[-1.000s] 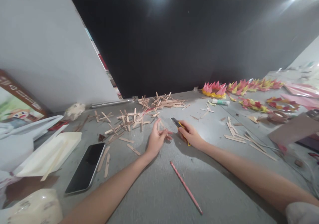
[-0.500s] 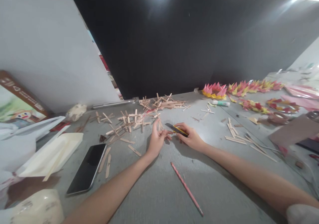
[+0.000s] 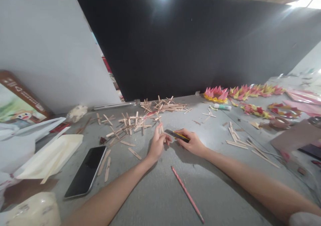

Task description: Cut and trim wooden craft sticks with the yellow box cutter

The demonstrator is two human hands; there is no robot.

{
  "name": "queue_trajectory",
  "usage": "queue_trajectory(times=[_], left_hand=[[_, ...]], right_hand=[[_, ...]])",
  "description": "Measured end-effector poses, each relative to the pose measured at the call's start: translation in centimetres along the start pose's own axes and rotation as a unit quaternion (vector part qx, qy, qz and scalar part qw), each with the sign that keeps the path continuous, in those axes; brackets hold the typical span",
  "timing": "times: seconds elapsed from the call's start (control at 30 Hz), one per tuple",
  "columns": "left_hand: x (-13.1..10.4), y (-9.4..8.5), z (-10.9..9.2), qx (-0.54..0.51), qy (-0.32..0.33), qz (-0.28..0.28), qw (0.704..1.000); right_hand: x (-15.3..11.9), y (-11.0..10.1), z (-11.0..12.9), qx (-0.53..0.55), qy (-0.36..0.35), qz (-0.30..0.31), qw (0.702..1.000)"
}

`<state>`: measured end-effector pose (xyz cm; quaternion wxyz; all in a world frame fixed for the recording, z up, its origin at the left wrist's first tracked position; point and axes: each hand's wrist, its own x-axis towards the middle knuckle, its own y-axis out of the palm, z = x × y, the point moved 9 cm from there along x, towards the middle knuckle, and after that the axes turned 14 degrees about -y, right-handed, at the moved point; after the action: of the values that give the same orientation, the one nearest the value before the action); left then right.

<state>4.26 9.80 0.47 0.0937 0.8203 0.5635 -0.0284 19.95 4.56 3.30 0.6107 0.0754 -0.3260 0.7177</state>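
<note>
My left hand (image 3: 157, 144) is closed on a small wooden stick (image 3: 162, 129) near the middle of the grey table. My right hand (image 3: 192, 141) grips a black and yellow utility knife (image 3: 181, 136), its blade end pointing left at the stick. Just behind my left hand spreads a loose pile of wooden sticks (image 3: 130, 123), many of them crossed over one another. A pink pencil (image 3: 187, 194) lies on the table in front of both hands.
A phone (image 3: 86, 172) and a pale tray (image 3: 67, 149) lie at the left. Pink and yellow paper crowns (image 3: 216, 93), a glue stick (image 3: 222, 106) and a roll of tape (image 3: 279, 122) are at the right. A black board (image 3: 175, 45) stands behind.
The knife has shifted slightly left and down, its blade now nearer the fingers of my left hand. The stick in my left hand shows more upright. The view has tilted slightly.
</note>
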Motion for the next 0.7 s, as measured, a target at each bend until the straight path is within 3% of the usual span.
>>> queue_trajectory(times=[0.2,0.7], left_hand=[[0.03,0.4,-0.21,0.029,0.051,0.019,0.998],[0.07,0.89,0.2,0.074,0.034,0.027,0.996]], right_hand=[[0.07,0.04,0.33,-0.026,-0.014,0.015,0.999],[-0.25,-0.05,0.71,-0.073,-0.031,0.005,0.997]])
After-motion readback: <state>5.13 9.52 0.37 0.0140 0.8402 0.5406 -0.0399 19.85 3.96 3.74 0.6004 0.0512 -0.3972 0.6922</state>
